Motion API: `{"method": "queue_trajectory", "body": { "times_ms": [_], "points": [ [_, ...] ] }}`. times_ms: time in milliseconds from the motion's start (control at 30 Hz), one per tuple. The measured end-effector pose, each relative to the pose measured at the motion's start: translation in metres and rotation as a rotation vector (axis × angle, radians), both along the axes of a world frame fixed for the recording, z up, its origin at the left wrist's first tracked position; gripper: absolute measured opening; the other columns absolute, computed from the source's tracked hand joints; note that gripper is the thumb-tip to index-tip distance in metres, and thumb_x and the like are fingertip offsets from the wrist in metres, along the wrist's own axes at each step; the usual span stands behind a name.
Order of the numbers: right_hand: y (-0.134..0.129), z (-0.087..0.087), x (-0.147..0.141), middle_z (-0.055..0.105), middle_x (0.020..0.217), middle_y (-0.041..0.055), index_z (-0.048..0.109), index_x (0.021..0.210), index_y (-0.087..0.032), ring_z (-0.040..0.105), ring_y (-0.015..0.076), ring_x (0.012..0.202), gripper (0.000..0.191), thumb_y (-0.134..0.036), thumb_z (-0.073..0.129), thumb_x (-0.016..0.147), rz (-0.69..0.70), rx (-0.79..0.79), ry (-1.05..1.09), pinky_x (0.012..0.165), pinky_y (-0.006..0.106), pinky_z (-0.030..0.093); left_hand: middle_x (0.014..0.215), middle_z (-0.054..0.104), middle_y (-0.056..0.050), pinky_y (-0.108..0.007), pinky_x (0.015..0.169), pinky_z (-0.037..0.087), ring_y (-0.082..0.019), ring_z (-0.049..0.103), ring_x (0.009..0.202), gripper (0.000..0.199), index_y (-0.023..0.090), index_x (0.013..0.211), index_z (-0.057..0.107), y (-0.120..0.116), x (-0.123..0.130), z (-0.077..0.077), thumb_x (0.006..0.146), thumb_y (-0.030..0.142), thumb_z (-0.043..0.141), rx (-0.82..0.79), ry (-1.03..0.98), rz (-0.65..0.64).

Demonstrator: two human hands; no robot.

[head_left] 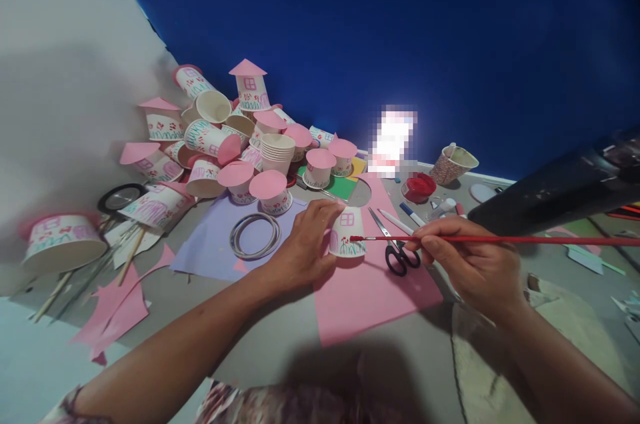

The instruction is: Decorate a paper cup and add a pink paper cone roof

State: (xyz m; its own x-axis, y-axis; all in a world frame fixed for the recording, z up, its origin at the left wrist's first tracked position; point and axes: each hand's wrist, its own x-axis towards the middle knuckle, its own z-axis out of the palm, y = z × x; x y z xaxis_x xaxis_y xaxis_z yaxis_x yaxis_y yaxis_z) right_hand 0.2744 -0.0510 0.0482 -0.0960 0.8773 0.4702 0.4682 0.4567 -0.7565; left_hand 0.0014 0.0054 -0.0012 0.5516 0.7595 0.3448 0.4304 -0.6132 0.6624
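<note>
My left hand (311,244) grips a white paper cup (349,221) from its left side, the cup standing upside down on a pink paper sheet (370,304). A purple window, red flowers and green grass are drawn on the cup. In my right hand (463,264) is a long red paintbrush (530,239), pinched between thumb and fingers. Its red-tipped end lies in front of the cup, at the flowers; whether the bristles touch cannot be made out. Black-handled scissors (397,256) rest on the pink sheet between the cup and my right hand.
Many decorated cups with pink cone roofs (249,77) are heaped at the back left, around a stack of plain cups (277,154). A tape ring (255,236) lies on lilac paper (200,244). Behind stand a red paint pot (419,187) and a patterned cup (453,165).
</note>
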Motion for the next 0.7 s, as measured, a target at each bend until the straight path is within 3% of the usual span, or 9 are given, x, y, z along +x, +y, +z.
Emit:
{"method": "queue_trajectory", "body": {
  "times_ms": [200, 533, 700],
  "points": [
    [-0.0008, -0.0017, 0.0011, 0.076, 0.075, 0.0020, 0.074, 0.091, -0.023, 0.067, 0.0149, 0.058, 0.013, -0.025, 0.065, 0.101, -0.031, -0.013, 0.031, 0.055, 0.025, 0.057, 0.144, 0.048, -0.014, -0.058, 0.116, 0.041, -0.034, 0.046, 0.139, 0.072, 0.029, 0.145, 0.039, 0.0006, 0.0000, -0.0002, 0.082, 0.012, 0.069, 0.007, 0.016, 0.007],
    [-0.0008, 0.0003, 0.0056, 0.074, 0.071, -0.0007, 0.074, 0.089, -0.025, 0.067, 0.0128, 0.058, 0.014, -0.025, 0.066, 0.100, -0.053, -0.001, 0.007, 0.057, 0.022, 0.056, 0.146, 0.047, -0.015, -0.059, 0.117, 0.040, -0.034, 0.044, 0.142, 0.076, 0.029, 0.147, 0.038, 0.0009, -0.0003, -0.0006, 0.080, 0.013, 0.070, -0.002, 0.006, 0.006],
    [0.0001, -0.0013, 0.0029, 0.074, 0.069, 0.0010, 0.075, 0.088, -0.023, 0.066, 0.0141, 0.055, 0.017, -0.030, 0.066, 0.100, -0.027, -0.015, 0.015, 0.052, 0.023, 0.055, 0.146, 0.047, -0.014, -0.059, 0.117, 0.040, -0.034, 0.044, 0.142, 0.077, 0.030, 0.147, 0.036, 0.0010, -0.0003, -0.0017, 0.081, 0.011, 0.070, 0.010, 0.022, 0.008]
  ]
}}
